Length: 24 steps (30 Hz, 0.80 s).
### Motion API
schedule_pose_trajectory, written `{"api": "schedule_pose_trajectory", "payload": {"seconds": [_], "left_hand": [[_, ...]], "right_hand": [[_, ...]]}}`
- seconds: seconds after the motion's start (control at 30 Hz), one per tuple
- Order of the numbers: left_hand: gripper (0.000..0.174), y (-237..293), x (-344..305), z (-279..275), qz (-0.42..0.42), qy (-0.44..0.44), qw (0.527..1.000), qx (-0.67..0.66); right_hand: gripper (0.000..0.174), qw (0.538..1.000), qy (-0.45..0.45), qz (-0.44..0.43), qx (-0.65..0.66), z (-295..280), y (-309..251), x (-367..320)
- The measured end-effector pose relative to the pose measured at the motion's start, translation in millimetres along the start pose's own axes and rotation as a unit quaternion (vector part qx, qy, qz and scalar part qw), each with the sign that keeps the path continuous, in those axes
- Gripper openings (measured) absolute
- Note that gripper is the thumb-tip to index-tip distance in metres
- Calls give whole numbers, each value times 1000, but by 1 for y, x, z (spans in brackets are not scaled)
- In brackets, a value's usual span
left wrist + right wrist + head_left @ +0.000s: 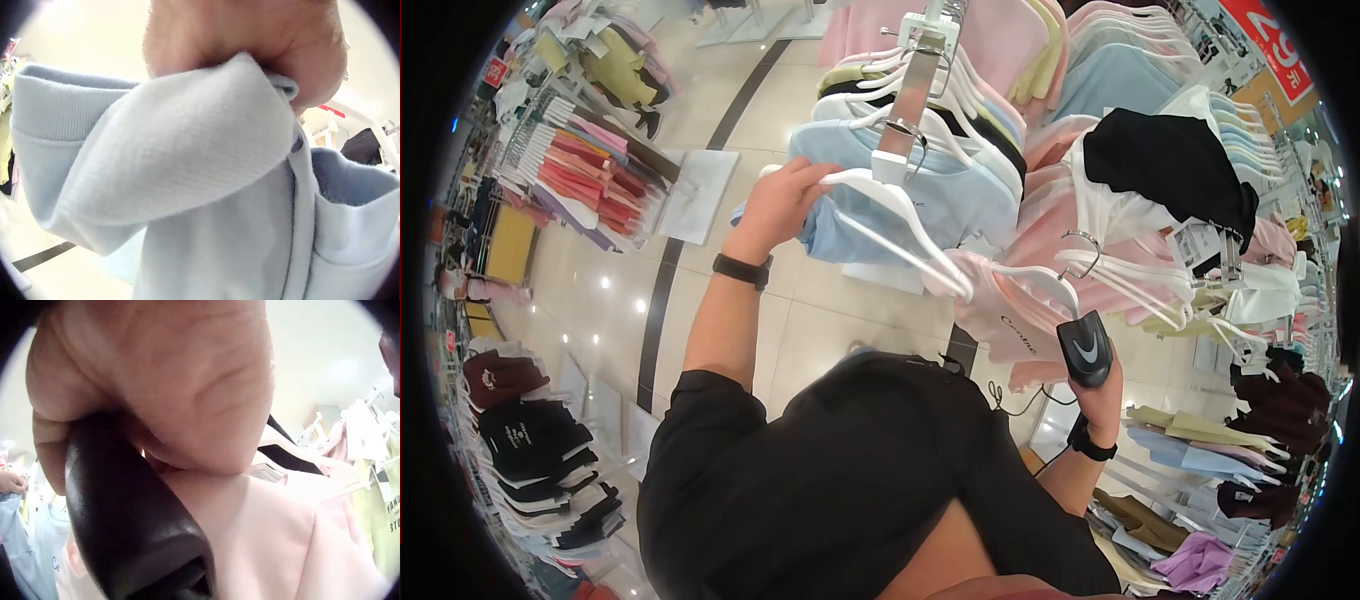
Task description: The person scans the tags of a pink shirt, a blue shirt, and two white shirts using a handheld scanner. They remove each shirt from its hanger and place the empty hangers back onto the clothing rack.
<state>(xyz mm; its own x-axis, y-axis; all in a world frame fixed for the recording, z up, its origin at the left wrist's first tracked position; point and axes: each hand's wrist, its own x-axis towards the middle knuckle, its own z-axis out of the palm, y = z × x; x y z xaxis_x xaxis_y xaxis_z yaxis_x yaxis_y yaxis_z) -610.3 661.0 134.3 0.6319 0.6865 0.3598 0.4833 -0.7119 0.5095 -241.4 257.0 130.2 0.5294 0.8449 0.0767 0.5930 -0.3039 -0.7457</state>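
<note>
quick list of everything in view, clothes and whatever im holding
rack arm: one, silver, top centre
blue sweatshirt: one, light blue, hanging under the rack arm
pink sweatshirt: one, pink, right of the blue sweatshirt
black top: one, black, further right
scanner: one, black, in the right grip
wristbands: two, black, one per wrist
left grip: one hand, pinching the blue sweatshirt
right grip: one hand, curled round the scanner

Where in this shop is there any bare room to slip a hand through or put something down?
Bare room: the glossy cream floor between the red-and-pink clothes rack and the light blue sweatshirt the left hand grips. Crowded: white plastic hangers packed on the silver rail, and pink tops beside the black scanner in the right hand.
</note>
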Motion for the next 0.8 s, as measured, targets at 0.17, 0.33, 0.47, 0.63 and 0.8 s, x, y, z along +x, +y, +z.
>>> {"api": "schedule_pose_trajectory", "payload": {"seconds": [0.17,0.33,0.47,0.63,0.8], "left_hand": [[27,4,-6,-5,-14,-1,1000,-11],[33,10,-10,4,-31,-4,999,-40],[43,13,-17,0,-44,10,997,-56],[50,-7,-34,2,-42,71,996,-41],[52,-11,-58,3,-71,137,987,-44]], "right_hand": [[49,998,6,-53,32,6,-6,32],[52,988,-48,-83,117,34,-45,76],[70,984,-95,-87,122,53,-73,108],[69,972,-123,-133,147,72,-98,146],[64,972,-145,-132,129,93,-103,169]]}}
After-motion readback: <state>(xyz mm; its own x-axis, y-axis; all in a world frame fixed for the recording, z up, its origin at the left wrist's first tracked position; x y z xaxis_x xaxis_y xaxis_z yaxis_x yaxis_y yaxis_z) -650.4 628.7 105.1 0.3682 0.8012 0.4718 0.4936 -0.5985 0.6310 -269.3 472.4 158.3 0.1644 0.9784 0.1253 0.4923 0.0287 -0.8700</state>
